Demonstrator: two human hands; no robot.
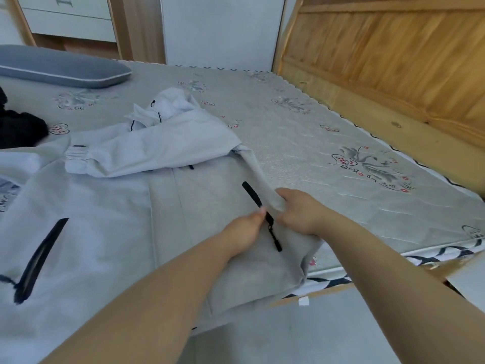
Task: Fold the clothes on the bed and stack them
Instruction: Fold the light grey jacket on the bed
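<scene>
From the head cam we've got the pale grey jacket spread face up across the near edge of the bed, hem hanging a bit over that edge, hood up toward the middle of the mattress. One sleeve is already laid across the chest. The other sleeve runs down the jacket's right side, and that's what we're working on.

Our right hand is curled round the bunched end of that sleeve, so that grip is closed on fabric. Our left hand sits right next to it by the black pocket zipper, fingertips on the cloth; whether it's pinching or just pressing we can't tell from here.

How we'd do this bit well, just our take: keep the left hand pinning the body flat so the panel doesn't drag, then carry the sleeve across the chest so it lands on top of the first one. Pull it gently taut first, otherwise it goes over twisted. Smooth the side seam straight before folding the sides in.

There's a dark garment waiting at the left edge of the bed, near the grey pillow.
</scene>
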